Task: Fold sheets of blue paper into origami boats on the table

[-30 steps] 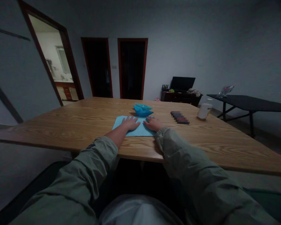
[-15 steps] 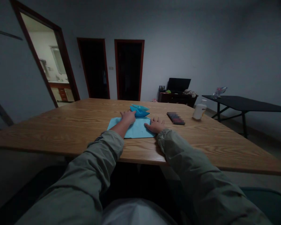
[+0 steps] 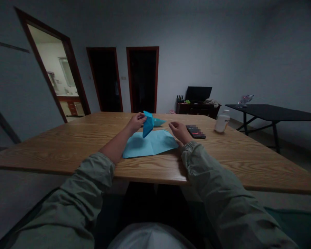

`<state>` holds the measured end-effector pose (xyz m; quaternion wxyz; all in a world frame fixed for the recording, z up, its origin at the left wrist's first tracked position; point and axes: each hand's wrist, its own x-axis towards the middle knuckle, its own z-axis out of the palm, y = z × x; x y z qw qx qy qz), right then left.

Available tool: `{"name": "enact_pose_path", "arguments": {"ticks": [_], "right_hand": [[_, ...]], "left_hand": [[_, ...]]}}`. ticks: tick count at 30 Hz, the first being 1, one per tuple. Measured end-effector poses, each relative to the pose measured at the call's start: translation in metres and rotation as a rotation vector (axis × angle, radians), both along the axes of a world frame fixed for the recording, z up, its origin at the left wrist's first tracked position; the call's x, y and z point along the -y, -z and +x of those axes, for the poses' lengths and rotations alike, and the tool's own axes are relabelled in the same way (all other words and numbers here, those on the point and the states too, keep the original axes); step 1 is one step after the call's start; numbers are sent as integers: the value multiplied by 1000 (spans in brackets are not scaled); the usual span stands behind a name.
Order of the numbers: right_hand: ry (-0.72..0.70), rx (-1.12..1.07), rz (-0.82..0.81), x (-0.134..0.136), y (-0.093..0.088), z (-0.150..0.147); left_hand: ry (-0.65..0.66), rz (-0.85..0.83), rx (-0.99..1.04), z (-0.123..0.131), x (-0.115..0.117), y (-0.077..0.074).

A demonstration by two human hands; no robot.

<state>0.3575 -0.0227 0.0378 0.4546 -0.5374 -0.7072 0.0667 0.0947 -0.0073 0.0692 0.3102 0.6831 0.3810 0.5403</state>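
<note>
My left hand (image 3: 137,122) pinches a folded blue paper boat (image 3: 148,125) and holds it tilted on end above the table. Behind it, a lighter blue paper boat (image 3: 159,122) rests on the wood, partly covered from view. A light blue sheet of paper (image 3: 151,145) with a crease down its middle lies below the left hand, its right side slightly raised. At that side, my right hand (image 3: 180,132) has its fingers curled together over the sheet's right edge; anything between them is too small to see.
All of this is on a wooden table (image 3: 88,145). Right of my right hand lies a phone (image 3: 195,131), partly pixelated. A white bottle (image 3: 222,121) stands farther right. Beyond are a black table (image 3: 277,112) and a cabinet with a screen (image 3: 198,94).
My left hand has lifted the darker boat off the table and tipped it up. My right hand has risen from lying flat and curled its fingers. The sheet has turned and its right side lifted.
</note>
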Motion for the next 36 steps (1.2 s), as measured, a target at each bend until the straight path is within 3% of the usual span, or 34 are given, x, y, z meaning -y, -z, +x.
{"name": "enact_pose_path", "arguments": {"ticks": [3,9,12,15,17,19,21,23,25,30,36], "right_hand": [[-91,-157,-18,10,-13,-10],[-398,-603,-554,33,-19,-50],[-505,-661,-586,36,-18,-61],[-514,-800,-502,31,-17,-61],[-515,-950,-410,26,-16,-58],[-529,-1069,-332,22,-16,-55],[-534,-1127,-287,21,-15,-56],[-541,-1135,-276,22,-15,-59],[-554,-1117,-279,25,-15,-64],[-559,-1071,-291,28,-15,-70],[-619,-995,-349,37,-17,-71]], "left_hand": [[5,-30,89,-5,17,6],[67,281,-303,12,45,15],[37,375,-368,15,53,10],[-92,435,-249,12,53,6],[-198,360,-23,10,48,5],[-183,124,221,10,43,6],[-11,-152,355,12,40,9],[182,-298,365,15,39,13],[262,-311,336,19,41,16],[239,-314,290,22,46,17],[283,-258,427,15,45,16]]}}
